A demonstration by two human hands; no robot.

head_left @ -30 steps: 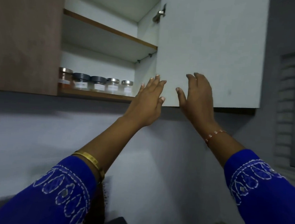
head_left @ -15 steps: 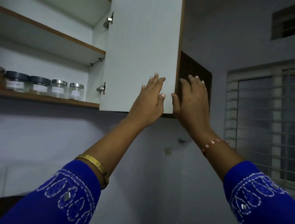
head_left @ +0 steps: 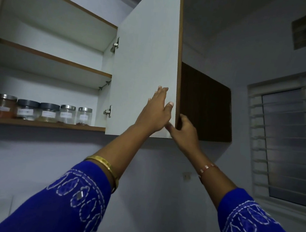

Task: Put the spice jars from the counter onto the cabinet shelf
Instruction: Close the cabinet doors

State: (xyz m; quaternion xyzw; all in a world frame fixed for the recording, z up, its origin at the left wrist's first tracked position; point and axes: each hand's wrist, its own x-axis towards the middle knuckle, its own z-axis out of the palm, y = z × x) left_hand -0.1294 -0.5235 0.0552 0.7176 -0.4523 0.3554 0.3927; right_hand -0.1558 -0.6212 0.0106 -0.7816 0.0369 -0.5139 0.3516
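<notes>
Five spice jars point(head_left: 40, 109) stand in a row on the lowest cabinet shelf point(head_left: 42, 124), at about nine o'clock from the hands. The cabinet door point(head_left: 146, 59) stands open, its white inner face showing. The left hand point(head_left: 155, 114) lies flat against that face, fingers straight and together, holding nothing. The right hand point(head_left: 184, 131) curls its fingers round the door's free edge (fingertips hidden behind it), just at four o'clock of the left.
</notes>
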